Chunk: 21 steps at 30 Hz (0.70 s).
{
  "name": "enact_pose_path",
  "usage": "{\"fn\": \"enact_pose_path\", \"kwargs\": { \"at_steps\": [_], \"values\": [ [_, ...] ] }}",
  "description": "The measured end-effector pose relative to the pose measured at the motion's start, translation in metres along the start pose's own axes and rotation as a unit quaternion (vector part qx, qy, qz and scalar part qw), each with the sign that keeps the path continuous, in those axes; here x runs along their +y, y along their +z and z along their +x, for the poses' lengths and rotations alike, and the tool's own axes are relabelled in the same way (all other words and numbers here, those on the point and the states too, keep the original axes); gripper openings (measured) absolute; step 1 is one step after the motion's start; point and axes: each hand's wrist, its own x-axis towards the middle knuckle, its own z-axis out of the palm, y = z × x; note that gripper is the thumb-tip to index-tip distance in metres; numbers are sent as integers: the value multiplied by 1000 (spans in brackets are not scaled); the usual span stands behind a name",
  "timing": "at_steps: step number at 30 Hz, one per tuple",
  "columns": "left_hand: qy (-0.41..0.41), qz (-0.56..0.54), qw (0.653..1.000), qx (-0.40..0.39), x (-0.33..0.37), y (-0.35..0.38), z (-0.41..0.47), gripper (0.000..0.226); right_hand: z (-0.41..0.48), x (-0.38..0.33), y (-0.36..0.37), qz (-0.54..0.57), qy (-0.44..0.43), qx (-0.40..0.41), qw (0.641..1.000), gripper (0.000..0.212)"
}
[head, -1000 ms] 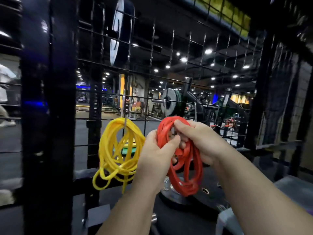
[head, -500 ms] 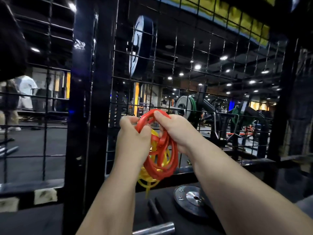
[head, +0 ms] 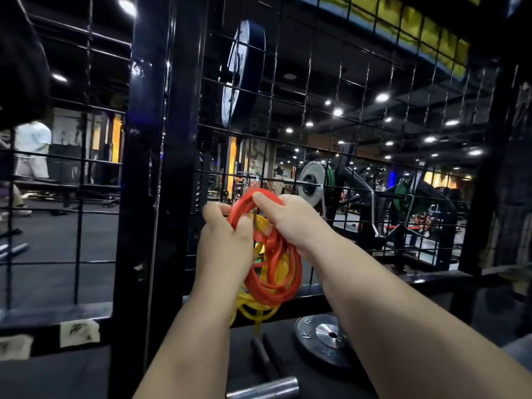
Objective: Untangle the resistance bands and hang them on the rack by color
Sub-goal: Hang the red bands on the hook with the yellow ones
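A bundle of red resistance bands [head: 273, 272] hangs in loops in front of the black wire grid rack [head: 316, 90]. My left hand [head: 226, 240] grips its top loop from the left, and my right hand [head: 290, 220] pinches the same loop from the right. Behind the red bundle hang the yellow resistance bands [head: 256, 311], mostly hidden, from a small hook [head: 255, 220] on the grid. The hook shows between my two hands, just under the raised red loop.
A thick black upright post [head: 152, 168] stands left of the grid. A weight plate [head: 241, 73] hangs high on the rack. Another plate [head: 325, 339] and a steel bar end [head: 264, 388] lie below my arms. A person in white [head: 31, 151] walks far left.
Both hands carried the red bands leftward, from beside the yellow bands to directly in front of them at the hook. Between half a second ago and now they barely moved.
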Motion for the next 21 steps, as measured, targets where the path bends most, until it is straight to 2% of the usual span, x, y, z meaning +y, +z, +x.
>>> {"fn": "enact_pose_path", "kwargs": {
  "at_steps": [3, 5, 7, 10, 13, 15, 17, 21],
  "values": [
    [-21, 20, 1000, -12, -8, 3, -3, 15, -1, 6, 2, -105, 8, 22, 994, 49],
    [-19, 27, 999, -13, -12, 4, -6, 18, -5, 7, 1, -131, 10, 52, 990, 51],
    [-19, 34, 999, -16, -16, 4, -10, 23, -9, 15, -2, -92, 45, 73, 992, 58],
    [-25, 34, 999, -29, -19, 6, -18, 29, -18, 32, -2, 30, 90, 53, 994, 59],
    [-31, 23, 999, -38, -17, 8, -22, 29, -21, 39, -2, 117, 65, 37, 990, 43],
    [-31, 23, 999, -39, -15, 7, -21, 29, -19, 36, -4, 132, 49, 41, 989, 47],
    [-27, 24, 998, -47, -15, 8, -19, 28, -17, 34, -5, 90, 35, 56, 994, 54],
    [-11, 23, 999, -48, -19, 11, -14, 27, -12, 29, -6, -11, 31, 110, 993, 50]
  ]
}}
